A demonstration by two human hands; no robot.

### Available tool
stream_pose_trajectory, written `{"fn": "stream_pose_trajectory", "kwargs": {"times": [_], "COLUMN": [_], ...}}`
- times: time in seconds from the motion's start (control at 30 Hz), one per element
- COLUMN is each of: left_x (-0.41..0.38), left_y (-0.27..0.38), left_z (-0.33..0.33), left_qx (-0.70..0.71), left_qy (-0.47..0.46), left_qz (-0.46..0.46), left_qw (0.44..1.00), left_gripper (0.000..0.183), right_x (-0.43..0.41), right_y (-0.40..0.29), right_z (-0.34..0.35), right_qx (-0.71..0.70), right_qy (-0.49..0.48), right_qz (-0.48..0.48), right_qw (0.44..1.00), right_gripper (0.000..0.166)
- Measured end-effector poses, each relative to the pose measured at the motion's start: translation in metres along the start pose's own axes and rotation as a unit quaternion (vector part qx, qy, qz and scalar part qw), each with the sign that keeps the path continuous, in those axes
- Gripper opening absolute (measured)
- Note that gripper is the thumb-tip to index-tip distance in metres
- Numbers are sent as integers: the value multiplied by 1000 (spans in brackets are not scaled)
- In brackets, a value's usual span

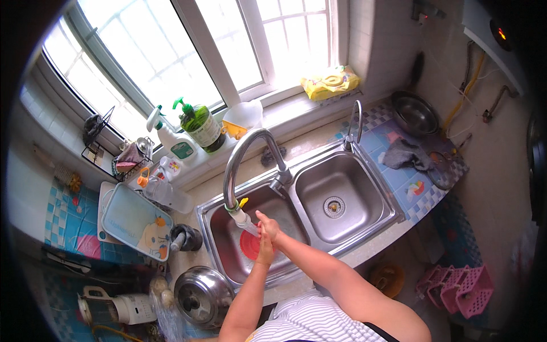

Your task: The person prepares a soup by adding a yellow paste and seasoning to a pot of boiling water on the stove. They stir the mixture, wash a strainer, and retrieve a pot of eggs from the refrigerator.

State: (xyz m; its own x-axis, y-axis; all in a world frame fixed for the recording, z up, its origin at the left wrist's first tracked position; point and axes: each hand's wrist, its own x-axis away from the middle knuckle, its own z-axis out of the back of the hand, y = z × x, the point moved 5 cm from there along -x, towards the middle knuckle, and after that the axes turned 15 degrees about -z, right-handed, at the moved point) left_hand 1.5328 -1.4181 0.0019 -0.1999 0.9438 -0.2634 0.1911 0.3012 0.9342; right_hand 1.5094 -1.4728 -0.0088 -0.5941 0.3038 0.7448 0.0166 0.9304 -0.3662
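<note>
My left hand (266, 250) and my right hand (271, 228) are pressed together over the left bowl of a stainless steel double sink (301, 213). Just above the fingers ends the clear nozzle (246, 221) of a tall chrome gooseneck faucet (230, 171). Under the hands, inside the bowl, is a round red plastic object (249, 244), partly covered by them. The palms face each other, so whether anything lies between them is hidden. A small yellow piece (243, 202) shows behind the nozzle.
Left of the sink stand a steel pot (203, 295), a dark mortar with pestle (190, 238) and a cutting board (136, 220). A spray bottle (175, 139) and green pump bottle (203, 128) line the sill. A grey cloth (406, 154) lies right, near a metal basin (414, 113).
</note>
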Motion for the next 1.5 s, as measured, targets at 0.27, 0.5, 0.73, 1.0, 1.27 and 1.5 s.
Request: {"fn": "stream_pose_trajectory", "kwargs": {"times": [0.27, 0.5, 0.73, 1.0, 1.27, 1.5], "left_x": [-15, -42, -80, -56, -37, -44], "left_y": [43, 9, -58, 6, -42, 46], "left_z": [-7, 17, 91, -20, 94, 17], "left_qx": [391, 345, -19, 238, 289, 351], "left_qy": [256, 395, 403, 177, 189, 344], "left_qz": [-35, 69, 116, 175, 70, 52], "left_qw": [883, 849, 908, 939, 936, 869], "left_gripper": [77, 56, 58, 54, 28, 49], "right_x": [15, -14, -16, -55, -53, -44], "right_y": [-28, -36, -21, -54, 14, -30], "right_z": [-15, -2, -33, 12, -54, -2], "right_qx": [28, -43, 161, 209, 386, -18], "right_qy": [-147, -68, -39, 126, 170, -135], "right_qz": [115, 103, 234, 236, 447, 8], "right_qw": [982, 991, 958, 941, 789, 991], "right_gripper": [46, 51, 59, 65, 43, 42]}}
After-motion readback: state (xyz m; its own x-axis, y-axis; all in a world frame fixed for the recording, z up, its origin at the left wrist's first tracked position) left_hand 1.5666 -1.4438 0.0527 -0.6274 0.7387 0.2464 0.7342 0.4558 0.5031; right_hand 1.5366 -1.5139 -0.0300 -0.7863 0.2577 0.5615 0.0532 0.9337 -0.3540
